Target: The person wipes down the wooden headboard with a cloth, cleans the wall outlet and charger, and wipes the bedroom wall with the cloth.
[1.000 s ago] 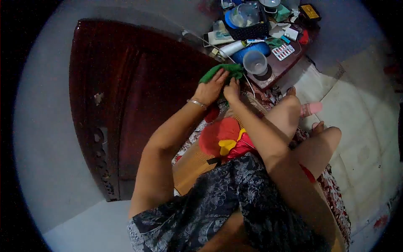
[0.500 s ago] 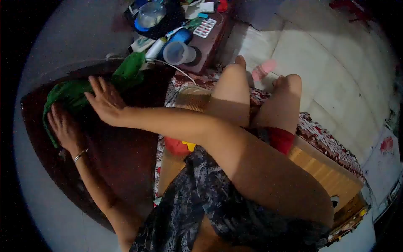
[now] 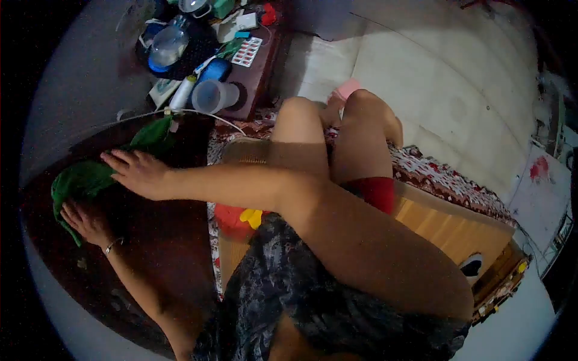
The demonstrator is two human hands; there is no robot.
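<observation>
One green cloth (image 3: 81, 182) lies rumpled against a dark wooden board (image 3: 168, 240), toward the board's far left part, with a narrower stretch of it running up to the right; the left hand (image 3: 89, 222) is open, its fingers straight and slightly parted, their tips on the cloth's lower edge; the right hand (image 3: 139, 173) is open too, its fingers spread and its fingertips at the cloth's near border; how firmly either hand presses, I cannot tell; a thin bracelet (image 3: 113, 245) circles the left wrist, while the right arm reaches across the lap.

Just past the cloth's upper end, a pale cord (image 3: 208, 113) crosses toward the bed; beside it stands a small table (image 3: 257, 78), crowded with things; a clear cup (image 3: 208, 96) sits near the table's corner, with a white bottle (image 3: 182, 93) next to it, a blue object (image 3: 215, 71) behind, and a pill pack (image 3: 247, 52) farther along; a black basket (image 3: 201, 53) holds a clear container (image 3: 170, 45).

Nearer the body, a red and yellow item (image 3: 230, 221) lies on the straw mat (image 3: 435, 227), close to the dark patterned dress (image 3: 271, 265); past the bent knees, something pink (image 3: 347, 88) rests on the pale floor (image 3: 445, 78).
</observation>
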